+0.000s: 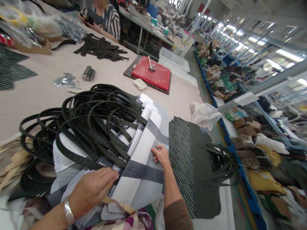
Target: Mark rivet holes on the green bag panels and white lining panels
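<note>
A thick pile of white and grey bag panels with long dark straps looped out to the left lies in front of me. My left hand, with a silver bracelet on the wrist, is closed at the left edge of the top panel, beside the straps. Whatever its fingers grip is hidden under them. My right hand rests on the grey part of that top panel, fingers curled in; anything small between them cannot be made out. Two grey bands with rectangular stitching cross the panel, one above and one below the right hand.
A dark patterned panel with straps lies at the right. Farther back are a red board carrying a hammer, small metal pieces, cut dark strips and a plastic bag. A person sits across the table.
</note>
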### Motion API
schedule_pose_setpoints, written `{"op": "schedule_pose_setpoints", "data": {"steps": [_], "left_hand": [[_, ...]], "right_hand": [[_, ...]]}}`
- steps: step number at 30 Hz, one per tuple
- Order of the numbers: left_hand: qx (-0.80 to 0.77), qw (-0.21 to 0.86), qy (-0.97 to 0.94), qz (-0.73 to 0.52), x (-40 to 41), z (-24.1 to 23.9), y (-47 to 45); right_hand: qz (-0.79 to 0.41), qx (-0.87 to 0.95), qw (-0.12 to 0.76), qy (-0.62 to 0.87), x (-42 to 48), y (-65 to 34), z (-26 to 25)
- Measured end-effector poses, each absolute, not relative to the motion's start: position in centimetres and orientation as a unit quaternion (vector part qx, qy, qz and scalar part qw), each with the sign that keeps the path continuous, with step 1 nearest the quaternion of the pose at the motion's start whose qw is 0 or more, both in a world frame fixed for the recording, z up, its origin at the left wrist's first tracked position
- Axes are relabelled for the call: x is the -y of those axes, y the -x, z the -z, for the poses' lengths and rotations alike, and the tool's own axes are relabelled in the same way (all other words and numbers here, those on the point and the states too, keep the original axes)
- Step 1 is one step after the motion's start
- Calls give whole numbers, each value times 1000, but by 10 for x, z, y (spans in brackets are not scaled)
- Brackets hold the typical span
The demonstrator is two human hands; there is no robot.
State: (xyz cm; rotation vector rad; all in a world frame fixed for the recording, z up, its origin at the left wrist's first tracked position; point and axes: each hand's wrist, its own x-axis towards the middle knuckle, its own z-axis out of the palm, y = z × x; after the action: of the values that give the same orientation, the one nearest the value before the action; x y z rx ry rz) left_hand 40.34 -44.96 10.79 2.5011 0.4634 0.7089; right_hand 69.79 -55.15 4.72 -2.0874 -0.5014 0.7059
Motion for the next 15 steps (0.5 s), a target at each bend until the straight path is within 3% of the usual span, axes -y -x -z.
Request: {"op": "schedule_pose_setpoints", "data": {"steps": [4, 6, 10, 15], "left_hand": [[-143, 286, -921, -222, 445, -108, -400], [-139, 313, -917, -203, 442, -111, -399], [-126, 320, -920, -190, 441, -120, -398], [-111, 298, -929, -189, 451, -125, -391]], "right_hand": [[-182, 258, 451, 835, 550, -669, -82], [-185, 326, 457, 806, 545, -637, -105], [-161, 529, 361, 751, 533, -576, -134], [-78, 596, 281, 748, 525, -552, -127]]}}
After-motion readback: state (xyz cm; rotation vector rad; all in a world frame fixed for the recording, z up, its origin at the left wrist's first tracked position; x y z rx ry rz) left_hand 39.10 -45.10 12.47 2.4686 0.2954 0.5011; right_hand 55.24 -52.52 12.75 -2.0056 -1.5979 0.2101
